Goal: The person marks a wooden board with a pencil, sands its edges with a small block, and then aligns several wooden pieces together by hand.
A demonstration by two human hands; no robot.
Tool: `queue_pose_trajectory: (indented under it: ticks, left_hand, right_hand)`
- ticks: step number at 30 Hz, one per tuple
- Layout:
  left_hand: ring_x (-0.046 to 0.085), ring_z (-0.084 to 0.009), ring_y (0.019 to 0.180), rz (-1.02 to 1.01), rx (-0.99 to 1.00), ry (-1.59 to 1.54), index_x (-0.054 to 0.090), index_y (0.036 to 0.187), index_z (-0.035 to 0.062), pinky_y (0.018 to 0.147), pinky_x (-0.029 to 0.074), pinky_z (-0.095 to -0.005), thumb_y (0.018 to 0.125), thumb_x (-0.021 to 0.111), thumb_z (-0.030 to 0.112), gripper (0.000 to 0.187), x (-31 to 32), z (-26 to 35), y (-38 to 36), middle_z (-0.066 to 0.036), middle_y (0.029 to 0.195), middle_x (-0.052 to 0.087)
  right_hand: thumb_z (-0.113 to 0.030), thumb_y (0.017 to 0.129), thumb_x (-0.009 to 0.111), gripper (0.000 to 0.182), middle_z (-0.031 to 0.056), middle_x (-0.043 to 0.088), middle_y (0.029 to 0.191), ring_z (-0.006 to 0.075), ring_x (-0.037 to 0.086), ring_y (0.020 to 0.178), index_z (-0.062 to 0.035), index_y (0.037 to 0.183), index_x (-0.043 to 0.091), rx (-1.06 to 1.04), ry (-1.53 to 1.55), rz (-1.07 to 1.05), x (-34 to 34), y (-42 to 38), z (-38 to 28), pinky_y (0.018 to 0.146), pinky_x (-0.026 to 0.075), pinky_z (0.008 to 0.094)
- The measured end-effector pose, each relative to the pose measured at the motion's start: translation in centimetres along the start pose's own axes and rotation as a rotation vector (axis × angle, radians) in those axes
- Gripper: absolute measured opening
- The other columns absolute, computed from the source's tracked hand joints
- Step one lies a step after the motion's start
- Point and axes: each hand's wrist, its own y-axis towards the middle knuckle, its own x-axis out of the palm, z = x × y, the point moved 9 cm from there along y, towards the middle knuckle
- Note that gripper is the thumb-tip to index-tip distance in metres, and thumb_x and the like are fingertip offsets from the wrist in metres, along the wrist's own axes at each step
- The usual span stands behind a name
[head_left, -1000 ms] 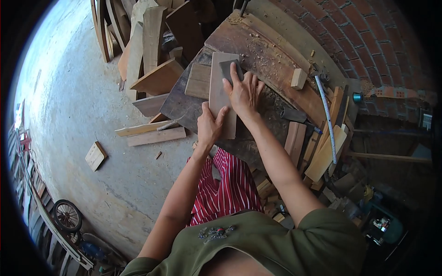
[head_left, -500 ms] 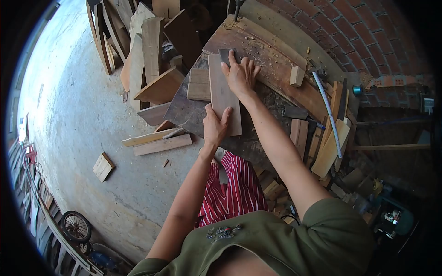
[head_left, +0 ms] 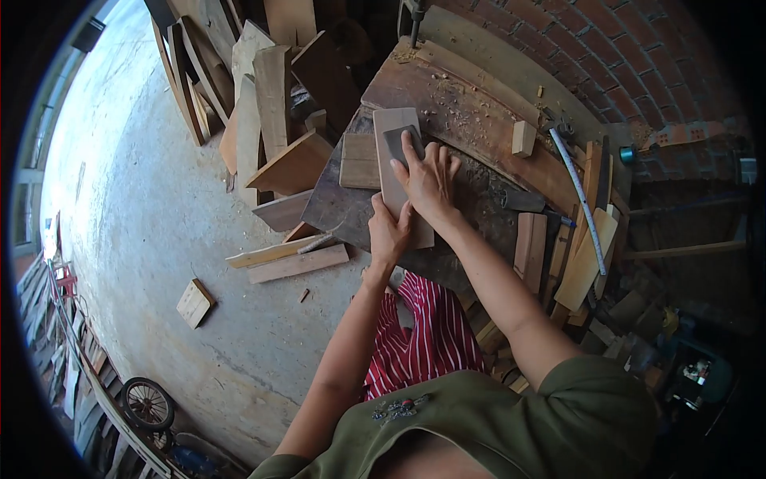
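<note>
A long pale wooden board [head_left: 394, 184] lies on the dark worktable [head_left: 335, 206], its near end reaching past the front edge. My left hand [head_left: 390, 230] grips the lower part of the board, with thumb and fingers on opposite edges. A grey flat block [head_left: 402, 142] rests on the board's upper half. My right hand [head_left: 432, 177] presses that block down, index finger stretched along it and the other fingers bent. Beside the board, on its left, lies a short brown wood block [head_left: 360, 161].
Wood offcuts [head_left: 271, 100] lean in a pile left of the table. A small wood block [head_left: 523, 138], a white measuring strip [head_left: 580, 199] and several wood strips [head_left: 530, 251] lie on the right. A metal clamp [head_left: 416, 22] stands at the far corner.
My right hand has drawn the grey block down along the board, from its far end toward my left hand. The whole view has shifted slightly. My left hand still grips the board.
</note>
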Motion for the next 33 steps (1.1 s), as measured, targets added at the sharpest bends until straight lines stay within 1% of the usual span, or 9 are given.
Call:
queue_pose_trajectory:
  ticks: [2,5,8,10,15,18,20,25,33]
  left_hand:
    - [0.067,-0.0478,0.094,0.009,-0.010,0.019,0.045,0.119,-0.0045,0.080,0.053,-0.0470,0.093,0.067,0.033,0.051,0.2,-0.1,-0.3,-0.034,0.099,0.066]
    - [0.065,-0.0522,0.090,0.013,0.036,0.001,0.041,0.120,-0.0038,0.076,0.053,-0.0512,0.092,0.067,0.034,0.053,0.7,-0.3,-0.1,-0.036,0.094,0.065]
    - [0.064,-0.0532,0.090,0.004,0.039,-0.003,0.041,0.121,-0.0037,0.076,0.052,-0.0526,0.092,0.067,0.034,0.054,0.4,0.0,0.0,-0.037,0.094,0.064]
    - [0.067,-0.0480,0.095,0.017,0.025,0.072,0.045,0.120,-0.0043,0.081,0.053,-0.0480,0.092,0.067,0.037,0.054,0.3,-0.7,-0.1,-0.034,0.098,0.066]
    - [0.063,-0.0535,0.092,0.028,0.021,0.021,0.043,0.120,-0.0031,0.076,0.051,-0.0533,0.092,0.067,0.033,0.051,0.4,-0.1,-0.2,-0.036,0.094,0.065]
    - [0.063,-0.0527,0.097,0.030,0.031,0.055,0.043,0.123,-0.0045,0.081,0.051,-0.0508,0.093,0.065,0.037,0.055,0.2,-0.2,-0.2,-0.037,0.099,0.064]
    - [0.063,-0.0529,0.097,0.034,0.040,0.064,0.043,0.122,-0.0045,0.081,0.051,-0.0509,0.093,0.064,0.038,0.056,0.1,-0.4,-0.1,-0.037,0.099,0.064]
    - [0.061,-0.0546,0.099,0.000,-0.041,0.035,0.042,0.123,-0.0034,0.082,0.050,-0.0527,0.093,0.064,0.037,0.055,0.4,-0.2,-0.3,-0.038,0.100,0.063]
    - [0.062,-0.0540,0.095,0.059,0.055,0.074,0.043,0.123,-0.0023,0.078,0.051,-0.0535,0.092,0.066,0.035,0.053,0.3,-0.4,0.0,-0.037,0.097,0.064]
  right_hand:
    - [-0.043,0.091,0.061,0.051,0.0174,0.056,0.100,0.0325,0.051,0.099,-0.0148,0.134,0.057,0.007,-0.010,-0.028,0.5,1.8,0.2,0.087,0.034,0.0494]
    - [-0.041,0.094,0.058,0.048,0.0162,0.054,0.102,0.0309,0.050,0.098,-0.0171,0.135,0.057,-0.057,-0.033,0.155,0.9,7.7,-0.4,0.086,0.033,0.0491]
    - [-0.042,0.093,0.060,0.051,0.0156,0.054,0.101,0.0313,0.048,0.099,-0.0169,0.136,0.055,-0.038,0.043,0.127,0.5,4.7,-0.7,0.087,0.032,0.0494]
    - [-0.043,0.090,0.062,0.055,0.0143,0.053,0.100,0.0326,0.047,0.099,-0.0158,0.137,0.054,-0.054,0.028,0.021,0.6,1.0,-1.5,0.087,0.031,0.0511]
    - [-0.043,0.090,0.062,0.053,0.0147,0.055,0.099,0.0324,0.048,0.100,-0.0156,0.135,0.056,-0.130,0.001,0.142,1.0,7.2,-2.5,0.091,0.032,0.0517]
    - [-0.042,0.090,0.063,0.051,0.0148,0.055,0.100,0.0323,0.048,0.100,-0.0152,0.134,0.058,-0.089,0.024,0.184,0.4,5.3,-2.6,0.092,0.032,0.0513]
    - [-0.040,0.089,0.065,0.052,0.0143,0.055,0.099,0.0323,0.048,0.099,-0.0152,0.134,0.058,-0.112,0.046,0.089,0.2,1.4,-2.7,0.091,0.032,0.0511]
    - [-0.039,0.086,0.066,0.050,0.0152,0.060,0.105,0.0307,0.051,0.108,-0.0122,0.129,0.059,-0.122,0.038,0.118,0.6,7.0,-3.9,0.096,0.032,0.0502]
    - [-0.040,0.087,0.066,0.052,0.0149,0.058,0.103,0.0319,0.050,0.105,-0.0154,0.132,0.059,-0.172,0.082,0.086,0.0,2.0,-3.3,0.094,0.031,0.0525]
